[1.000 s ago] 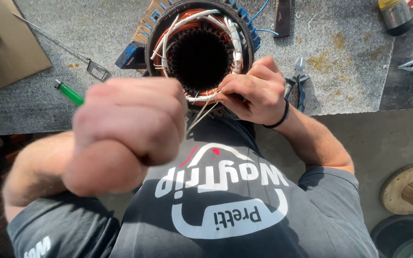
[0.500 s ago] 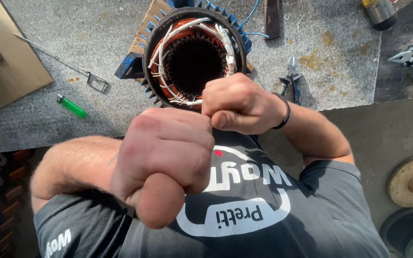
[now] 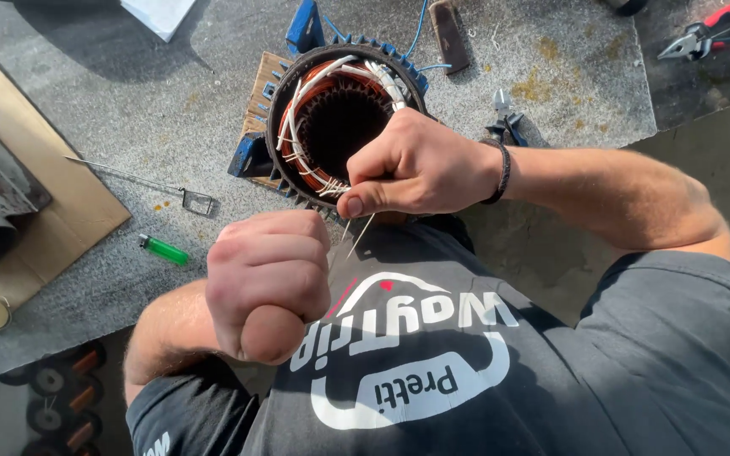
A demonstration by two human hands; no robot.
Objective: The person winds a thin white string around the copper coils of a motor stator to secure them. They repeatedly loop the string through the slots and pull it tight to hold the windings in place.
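A round motor stator [image 3: 293, 101] with copper windings and white lacing stands on the grey bench. My right hand [image 3: 420, 169] rests on its near rim, thumb and fingers pinched on a thin white lacing cord [image 3: 360, 234]. The cord runs down from that pinch toward my left hand [image 3: 268, 283]. The left hand is a closed fist held above my dark shirt, a little nearer to me than the stator, gripping the cord's other end. A black band sits on my right wrist.
A green lighter [image 3: 162, 250] and a long metal needle tool [image 3: 141, 181] lie left of the stator, with cardboard [image 3: 52, 203] further left. Side cutters [image 3: 507, 122] lie to the right, red-handled pliers [image 3: 707, 34] at the far right, a brown-handled tool [image 3: 449, 34] behind.
My left fist has drawn back from the stator toward my chest. The right hand stays pinched at the stator's near rim. The view has tilted slightly.
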